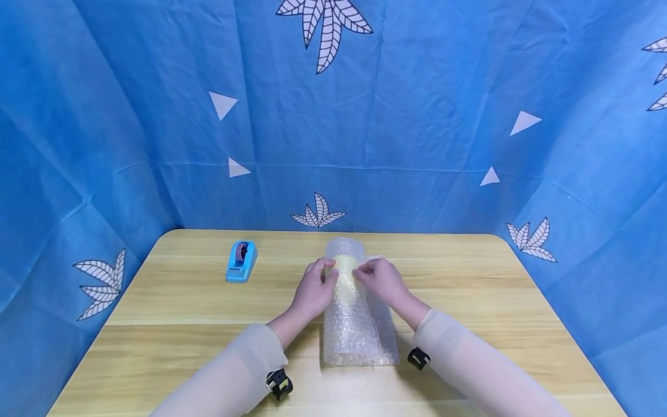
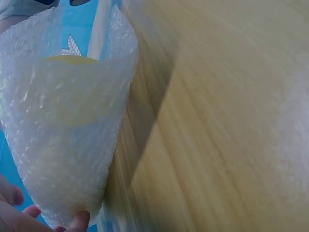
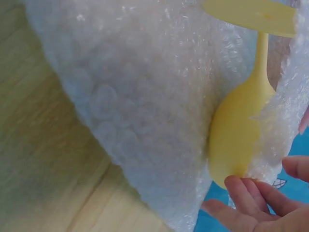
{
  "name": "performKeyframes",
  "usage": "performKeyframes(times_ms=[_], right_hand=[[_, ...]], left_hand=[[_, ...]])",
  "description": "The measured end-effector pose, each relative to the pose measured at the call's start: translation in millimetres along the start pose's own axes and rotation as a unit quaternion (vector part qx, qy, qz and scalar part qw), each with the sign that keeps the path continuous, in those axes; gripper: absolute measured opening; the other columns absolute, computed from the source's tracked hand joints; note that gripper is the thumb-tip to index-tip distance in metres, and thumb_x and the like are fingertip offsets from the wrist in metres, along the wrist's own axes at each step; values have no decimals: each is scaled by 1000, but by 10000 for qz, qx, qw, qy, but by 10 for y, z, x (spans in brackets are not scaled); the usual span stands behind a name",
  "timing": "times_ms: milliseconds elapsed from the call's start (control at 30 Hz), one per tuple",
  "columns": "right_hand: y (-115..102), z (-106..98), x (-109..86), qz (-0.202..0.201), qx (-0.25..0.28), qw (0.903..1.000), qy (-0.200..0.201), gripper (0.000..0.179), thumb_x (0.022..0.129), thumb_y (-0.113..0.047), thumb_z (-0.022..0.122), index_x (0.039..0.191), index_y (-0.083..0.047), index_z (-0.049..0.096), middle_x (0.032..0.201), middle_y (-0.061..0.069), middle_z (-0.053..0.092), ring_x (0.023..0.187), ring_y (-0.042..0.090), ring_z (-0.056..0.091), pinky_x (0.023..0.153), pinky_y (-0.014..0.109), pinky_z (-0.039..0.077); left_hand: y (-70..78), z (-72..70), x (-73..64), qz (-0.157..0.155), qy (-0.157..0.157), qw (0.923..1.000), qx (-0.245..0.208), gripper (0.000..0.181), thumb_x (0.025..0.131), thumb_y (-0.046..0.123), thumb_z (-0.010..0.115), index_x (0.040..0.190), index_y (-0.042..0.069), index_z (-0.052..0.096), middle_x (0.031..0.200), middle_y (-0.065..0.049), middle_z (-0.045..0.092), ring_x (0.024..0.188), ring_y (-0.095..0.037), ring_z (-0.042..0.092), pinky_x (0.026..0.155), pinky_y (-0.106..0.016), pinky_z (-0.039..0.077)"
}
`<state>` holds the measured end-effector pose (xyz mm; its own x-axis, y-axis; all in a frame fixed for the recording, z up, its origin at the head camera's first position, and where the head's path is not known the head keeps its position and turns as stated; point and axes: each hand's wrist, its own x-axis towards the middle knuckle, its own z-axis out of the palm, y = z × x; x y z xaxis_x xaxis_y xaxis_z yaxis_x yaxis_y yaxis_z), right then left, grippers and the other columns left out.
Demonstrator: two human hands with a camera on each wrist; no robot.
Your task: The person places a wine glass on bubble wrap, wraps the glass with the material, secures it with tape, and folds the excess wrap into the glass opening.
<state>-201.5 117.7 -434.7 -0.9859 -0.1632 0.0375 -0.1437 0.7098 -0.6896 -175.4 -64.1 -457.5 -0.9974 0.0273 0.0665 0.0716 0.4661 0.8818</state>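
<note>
Goblet, yellow [image 3: 236, 130], x1: lay on table [image 1: 469, 289] in bubble wrap [image 1: 346, 336]. R-wrist cam alone showed foot, stem, bowl clearly; head cam alone, tape dispenser [image 1: 241, 262]. Long axis ran lengthwise w/ wrap; bowl end twd R hand [image 1: 383, 282], foot opp. L hand [image 1: 314, 289]: fingers parted, touching wrap. R: fingers curved at wrap, grip n/c (couldn't tell).

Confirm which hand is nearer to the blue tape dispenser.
Left. The left hand is right of the blue tape dispenser, at the left side of the bubble wrap; the right hand is farther right, at the wrap's right side.
</note>
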Motion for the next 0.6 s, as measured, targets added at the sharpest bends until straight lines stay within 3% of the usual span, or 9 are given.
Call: performKeyframes(times_ms=[133,333,500,600], right_hand=[[30,13,-2,199,234,9995,-28,20,94,-22,71,94,-2,76,89,8,74,75,19,67,69,34,58],[53,46,-20,329,472,9983,50,21,94,-21,70,96,-1,76,91,10,74,77,20,67,70,36,58],[50,52,-36,325,557,9979,104,23,95,-22,69,99,0,75,95,10,74,84,23,68,73,38,58],[59,59,-50,400,738,9964,105,21,95,-21,69,100,-1,75,95,10,74,84,21,68,72,35,58]], left_hand=[[-22,-3,-2,59,-5,9999,-160,30,106,19,45,132,14,60,145,-14,48,118,-34,58,101,-50,48],[-44,-6,2,249,30,9995,-198,31,102,12,53,132,12,60,143,-15,49,111,-31,60,98,-46,52],[-41,-8,14,96,52,9994,-323,35,101,13,55,136,12,57,143,-15,50,111,-32,62,91,-43,56],[-59,-7,27,-40,23,9984,-557,42,100,12,58,141,6,50,143,-16,51,114,-34,62,86,-41,58]])
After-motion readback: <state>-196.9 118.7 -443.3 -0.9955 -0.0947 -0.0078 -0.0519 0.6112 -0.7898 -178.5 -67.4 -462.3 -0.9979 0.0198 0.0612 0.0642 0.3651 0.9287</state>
